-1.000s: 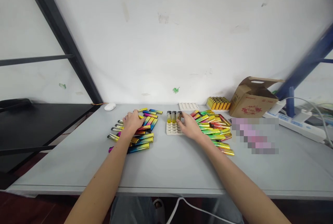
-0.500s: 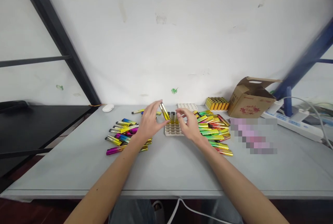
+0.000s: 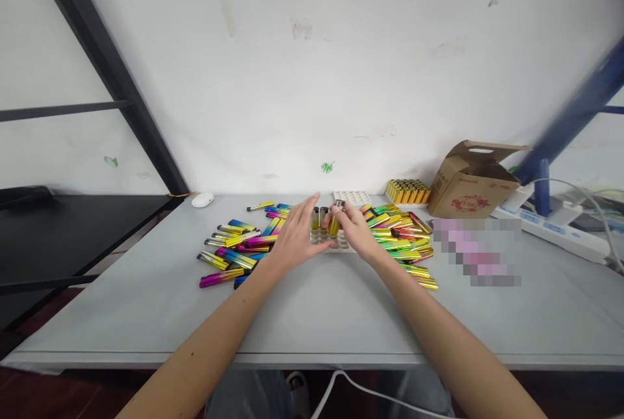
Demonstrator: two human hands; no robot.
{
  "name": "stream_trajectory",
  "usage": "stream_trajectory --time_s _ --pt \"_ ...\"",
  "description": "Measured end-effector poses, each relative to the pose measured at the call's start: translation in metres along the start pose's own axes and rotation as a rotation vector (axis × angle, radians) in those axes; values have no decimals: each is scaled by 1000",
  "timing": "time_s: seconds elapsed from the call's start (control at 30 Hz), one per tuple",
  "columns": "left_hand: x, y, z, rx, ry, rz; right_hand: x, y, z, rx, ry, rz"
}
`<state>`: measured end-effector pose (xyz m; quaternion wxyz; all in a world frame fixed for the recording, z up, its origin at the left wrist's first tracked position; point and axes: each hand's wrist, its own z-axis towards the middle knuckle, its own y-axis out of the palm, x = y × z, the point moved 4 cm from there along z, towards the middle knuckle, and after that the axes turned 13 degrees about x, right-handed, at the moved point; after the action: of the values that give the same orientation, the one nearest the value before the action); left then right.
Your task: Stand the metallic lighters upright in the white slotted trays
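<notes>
My right hand point(image 3: 355, 229) pinches a gold lighter point(image 3: 334, 227) and holds it nearly upright over the white honeycomb tray point(image 3: 345, 243). Just to its left, a couple of lighters point(image 3: 316, 219) with dark tops stand upright in the tray. My left hand point(image 3: 295, 237) is open, its fingers stretched out and its thumb pointing to the tray's near side, with nothing in it. Shiny multicoloured lighters point(image 3: 234, 256) lie in a loose pile beyond and left of my left hand. Another pile of lighters point(image 3: 400, 243), mostly green, gold and red, lies by my right hand.
Against the wall stand a second white tray point(image 3: 351, 198) and a block of upright gold lighters point(image 3: 408, 191). An open cardboard box point(image 3: 472, 188) is at the back right, beside a white power strip point(image 3: 556, 234). A white mouse-like object point(image 3: 202, 200) sits back left.
The lighter that my left hand held tilted is now upright in my right hand. My left hand has let go and opened, and more of the left pile shows.
</notes>
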<state>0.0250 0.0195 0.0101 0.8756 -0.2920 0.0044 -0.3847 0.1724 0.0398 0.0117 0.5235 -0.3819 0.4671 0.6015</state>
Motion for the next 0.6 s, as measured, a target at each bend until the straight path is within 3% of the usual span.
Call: stream_trajectory --time_s 0.2,0.43,0.6 --pt "-17 10 -7 -246 -255 -26 -4 -15 8 216 219 326" --pt "-17 15 -13 -390 -353 -48 -7 -19 9 168 279 451" --pt "-19 16 -14 -441 -389 -33 -4 -22 9 201 286 410"
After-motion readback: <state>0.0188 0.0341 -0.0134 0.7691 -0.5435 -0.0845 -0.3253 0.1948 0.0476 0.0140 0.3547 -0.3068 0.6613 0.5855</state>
